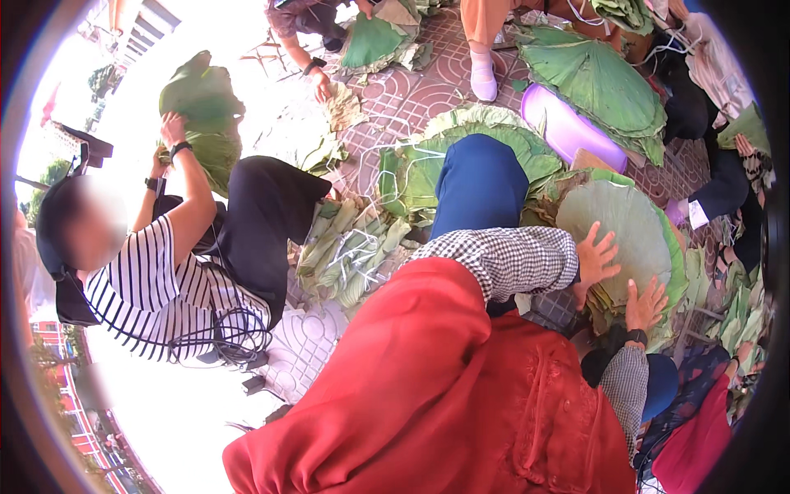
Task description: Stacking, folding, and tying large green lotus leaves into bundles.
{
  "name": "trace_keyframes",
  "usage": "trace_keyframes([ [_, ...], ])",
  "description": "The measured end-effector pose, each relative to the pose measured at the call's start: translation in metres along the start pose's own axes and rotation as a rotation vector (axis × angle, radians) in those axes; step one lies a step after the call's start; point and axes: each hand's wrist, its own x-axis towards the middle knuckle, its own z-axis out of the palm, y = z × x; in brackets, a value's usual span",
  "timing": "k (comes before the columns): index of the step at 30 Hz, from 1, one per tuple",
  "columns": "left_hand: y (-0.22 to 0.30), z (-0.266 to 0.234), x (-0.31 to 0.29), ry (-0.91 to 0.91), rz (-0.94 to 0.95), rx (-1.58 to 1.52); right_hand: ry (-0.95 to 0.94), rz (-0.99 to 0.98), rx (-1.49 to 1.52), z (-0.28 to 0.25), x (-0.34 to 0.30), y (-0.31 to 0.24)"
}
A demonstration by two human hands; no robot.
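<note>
Leaf stack [613, 221], L hand [596, 262] over its L edge, R hand [645, 308] over near edge, all fingers spread, nil gripped

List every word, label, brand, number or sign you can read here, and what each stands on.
No text can be read.
Leaf stack at the left hand and right hand: no writing visible.
Small white patch, right side: too small to tell.
Red background structure, lower left: too blurred.
</note>
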Motion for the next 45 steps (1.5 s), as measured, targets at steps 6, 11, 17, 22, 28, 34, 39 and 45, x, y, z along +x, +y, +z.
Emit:
trace_keyframes([
  [6, 0.010, 0.081, -0.004, 0.313, 0.009, 0.125, -0.085, -0.133, 0.130, 0.036, 0.004, 0.010],
  [11, 0.007, 0.091, 0.000, 0.350, 0.009, 0.030, -0.225, -0.077, 0.156, 0.058, 0.013, 0.015],
  [17, 0.018, 0.054, -0.002, 0.363, 0.031, 0.077, -0.256, -0.058, 0.203, 0.033, 0.004, 0.003],
  [22, 0.007, 0.014, 0.008, 0.140, -0.075, -0.057, -0.184, -0.160, 0.418, 0.003, -0.001, 0.003],
  [28, -0.018, -0.019, 0.029, 0.102, -0.183, -0.392, 0.147, -0.195, 0.695, -0.046, -0.011, 0.008],
  [34, -0.018, -0.027, 0.034, -0.024, -0.135, -0.408, 0.049, -0.539, 0.624, -0.075, -0.025, -0.003],
  [39, -0.018, -0.036, 0.040, -0.039, -0.121, -0.508, -0.182, -0.734, 0.990, -0.081, -0.030, -0.014],
  [45, -0.032, -0.038, 0.049, -0.140, -0.305, -0.731, -0.092, -0.368, 0.776, -0.084, -0.020, -0.013],
])
